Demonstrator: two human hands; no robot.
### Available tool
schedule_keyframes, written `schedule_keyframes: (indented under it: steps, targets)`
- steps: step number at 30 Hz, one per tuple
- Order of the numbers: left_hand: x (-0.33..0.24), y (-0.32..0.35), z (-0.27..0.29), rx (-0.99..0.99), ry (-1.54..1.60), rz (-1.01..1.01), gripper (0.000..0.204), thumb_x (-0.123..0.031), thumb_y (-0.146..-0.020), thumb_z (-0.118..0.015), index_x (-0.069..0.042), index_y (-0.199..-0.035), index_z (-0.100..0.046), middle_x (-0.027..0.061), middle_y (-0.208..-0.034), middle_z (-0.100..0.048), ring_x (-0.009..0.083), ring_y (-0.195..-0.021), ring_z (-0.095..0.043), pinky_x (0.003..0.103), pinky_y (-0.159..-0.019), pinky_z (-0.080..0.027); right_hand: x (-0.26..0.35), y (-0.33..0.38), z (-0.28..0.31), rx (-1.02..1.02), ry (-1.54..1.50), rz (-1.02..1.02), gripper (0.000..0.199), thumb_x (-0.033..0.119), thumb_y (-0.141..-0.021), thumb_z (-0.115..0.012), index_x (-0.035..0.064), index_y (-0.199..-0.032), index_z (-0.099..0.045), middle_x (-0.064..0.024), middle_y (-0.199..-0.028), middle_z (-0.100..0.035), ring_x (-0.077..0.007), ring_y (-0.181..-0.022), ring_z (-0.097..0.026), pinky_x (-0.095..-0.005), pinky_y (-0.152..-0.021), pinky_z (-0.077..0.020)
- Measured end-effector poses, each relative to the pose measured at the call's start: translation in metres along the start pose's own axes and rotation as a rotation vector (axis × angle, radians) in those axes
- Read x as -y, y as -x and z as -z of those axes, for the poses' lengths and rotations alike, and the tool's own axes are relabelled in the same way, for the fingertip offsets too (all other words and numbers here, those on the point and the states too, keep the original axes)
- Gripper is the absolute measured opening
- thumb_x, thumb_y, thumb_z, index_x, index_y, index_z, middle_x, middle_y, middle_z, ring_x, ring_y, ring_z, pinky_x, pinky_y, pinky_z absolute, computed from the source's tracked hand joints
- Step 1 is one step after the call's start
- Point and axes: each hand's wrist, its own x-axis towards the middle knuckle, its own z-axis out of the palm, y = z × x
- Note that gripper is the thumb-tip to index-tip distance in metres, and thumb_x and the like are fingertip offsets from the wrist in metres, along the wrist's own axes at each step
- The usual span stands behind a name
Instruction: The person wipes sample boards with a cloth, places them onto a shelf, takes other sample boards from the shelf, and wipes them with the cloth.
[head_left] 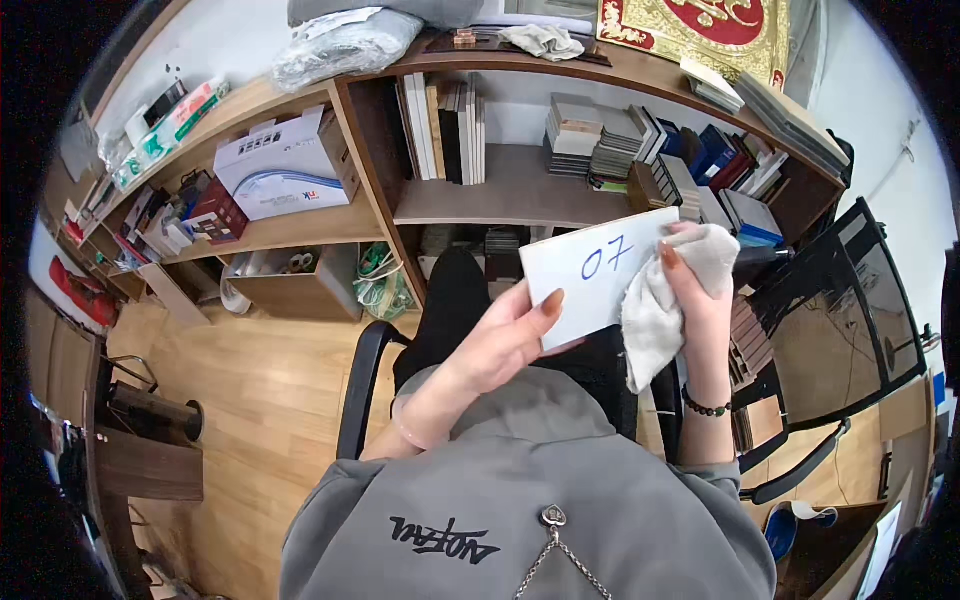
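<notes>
A flat white rectangular tile [580, 295] with blue handwriting on its face is held up above my lap. My left hand [503, 345] grips its lower left edge, thumb on the face and fingers hidden behind. Over the tile's right edge my right hand [700, 295] is closed round a crumpled off-white cloth [651, 335]. The right thumb presses the cloth at the tile's upper right, and part of the cloth hangs down beside the tile. The other right fingers are mostly covered by the cloth.
Ahead stands a brown shelf unit [500, 197] with upright panels and stacked tiles [575, 130]. A white carton [285, 165] sits on the left shelves. To my right is a black mesh chair [830, 310]; a black armrest [365, 385] curves beside my left arm.
</notes>
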Motion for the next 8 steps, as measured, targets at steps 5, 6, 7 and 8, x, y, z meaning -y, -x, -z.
schedule_keyframes:
  steps: [5,6,7,8]
  targets:
    - [0.018,-0.014,-0.002,-0.050,0.199,0.109,0.055,-0.028,-0.095,-0.048,-0.007,-0.139,-0.025,0.0109,-0.134,-0.039,0.0230,-0.126,-0.038,0.037,-0.100,-0.037,-0.030,-0.009,0.003,-0.262,0.223,0.284,0.056,0.024,-0.082,-0.069,0.0027,-0.124,-0.038,-0.0138,-0.127,-0.042,-0.0193,-0.103,-0.050,-0.0246,-0.086,-0.0401]
    - [0.024,-0.014,0.000,-0.076,0.181,0.096,0.056,-0.029,-0.094,-0.050,-0.007,-0.139,-0.025,0.0094,-0.136,-0.039,0.0248,-0.127,-0.036,0.038,-0.102,-0.036,-0.033,-0.009,0.002,-0.294,0.312,0.353,0.059,0.025,-0.083,-0.068,0.0046,-0.127,-0.035,-0.0152,-0.129,-0.038,-0.0206,-0.108,-0.046,-0.0279,-0.090,-0.0365]
    - [0.031,-0.013,0.001,-0.102,0.163,0.082,0.058,-0.029,-0.093,-0.051,-0.007,-0.140,-0.024,0.0079,-0.138,-0.038,0.0267,-0.129,-0.035,0.040,-0.103,-0.035,-0.036,-0.009,-0.001,-0.324,0.402,0.422,0.061,0.026,-0.083,-0.067,0.0065,-0.129,-0.032,-0.0166,-0.132,-0.034,-0.0219,-0.113,-0.042,-0.0312,-0.095,-0.0328]
    - [0.036,-0.011,0.002,-0.127,0.146,0.069,0.059,-0.030,-0.093,-0.052,-0.007,-0.140,-0.024,0.0064,-0.139,-0.037,0.0286,-0.131,-0.033,0.042,-0.105,-0.034,-0.038,-0.009,-0.004,-0.355,0.492,0.491,0.064,0.027,-0.084,-0.067,0.0084,-0.132,-0.029,-0.0180,-0.134,-0.030,-0.0232,-0.118,-0.037,-0.0345,-0.100,-0.0292]
